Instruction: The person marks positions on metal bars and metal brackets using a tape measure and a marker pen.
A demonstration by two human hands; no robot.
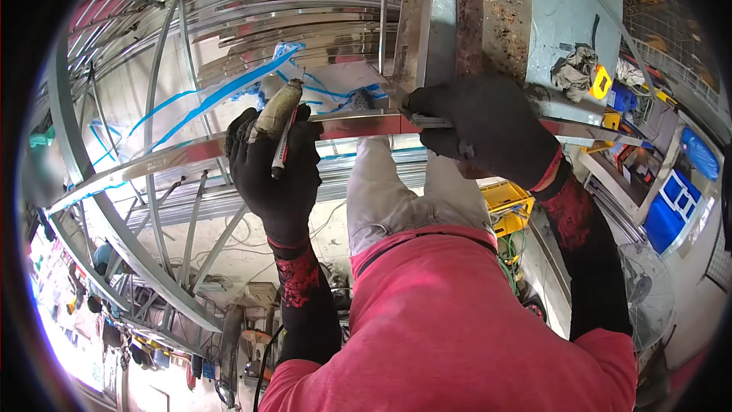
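Observation:
My left hand (274, 172), in a black glove with a pale, worn finger, is closed around a slim marker pen (284, 145) with a white, red and black barrel. It rests at a long shiny metal bar (358, 127) that runs across in front of my body. Farther right along the bar, my right hand (484, 122), also gloved in black, pinches a small flat metal piece (431, 120) against the bar's upper edge. My right fingers partly hide that piece, and I cannot tell its exact kind.
A rusty steel beam (494, 15) and a pale blue board (568, 23) lie ahead. Many metal lengths (305, 11) are stacked at upper left, beside a curved metal frame (72, 130). A yellow crate (507, 206), a fan (644, 286) and a blue box (677, 210) stand at right.

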